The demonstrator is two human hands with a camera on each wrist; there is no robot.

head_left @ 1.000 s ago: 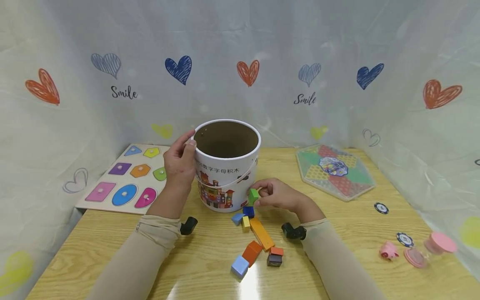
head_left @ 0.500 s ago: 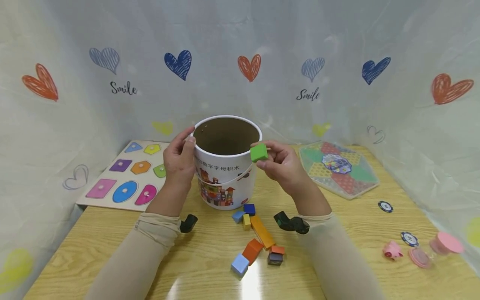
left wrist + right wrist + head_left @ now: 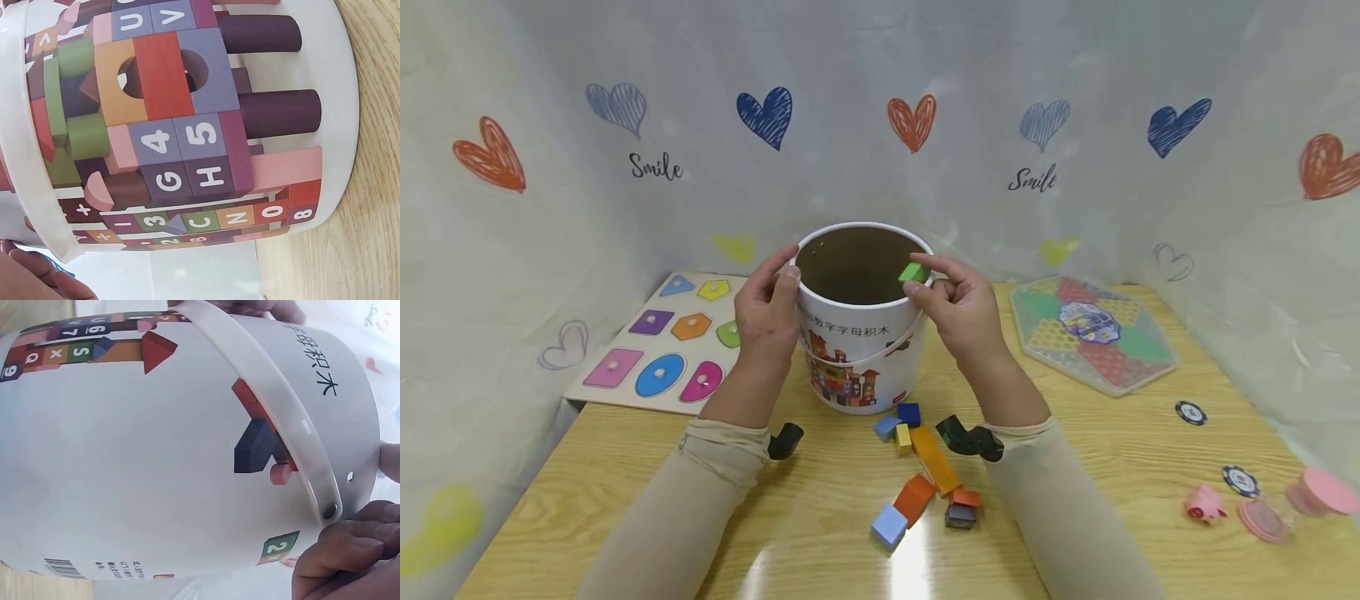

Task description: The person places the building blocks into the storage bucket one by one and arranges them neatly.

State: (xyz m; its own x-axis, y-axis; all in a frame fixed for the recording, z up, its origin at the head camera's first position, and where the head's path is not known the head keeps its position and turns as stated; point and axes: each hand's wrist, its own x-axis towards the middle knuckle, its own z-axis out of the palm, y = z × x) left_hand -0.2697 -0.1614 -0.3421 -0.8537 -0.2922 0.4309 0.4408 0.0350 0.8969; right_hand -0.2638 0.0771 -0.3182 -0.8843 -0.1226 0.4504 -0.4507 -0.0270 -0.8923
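Observation:
A white bucket [image 3: 865,333] printed with a block castle stands on the table, its mouth tilted toward me. My left hand [image 3: 769,317] grips its left rim, thumb outside and fingers along the edge. Over the right rim, my right hand [image 3: 958,308] pinches a green block [image 3: 913,273] between thumb and index finger, just inside the mouth. In the right wrist view the curled right fingers [image 3: 350,550] lie close to the rim by the handle rivet; the block is hidden there. The left wrist view shows the bucket's printed side [image 3: 187,125] with part of the left hand [image 3: 44,275].
Before the bucket lie loose blocks: dark blue [image 3: 908,414], yellow [image 3: 903,439], long orange [image 3: 936,461], red-orange [image 3: 914,498], light blue [image 3: 889,527]. A shape puzzle board [image 3: 655,342] is at left, a hexagonal game board [image 3: 1093,333] at right, near a pink pig [image 3: 1205,504].
My right hand has lifted the green block from the table beside the bucket's base up to its right rim and over the opening. The left hand keeps its grip on the rim.

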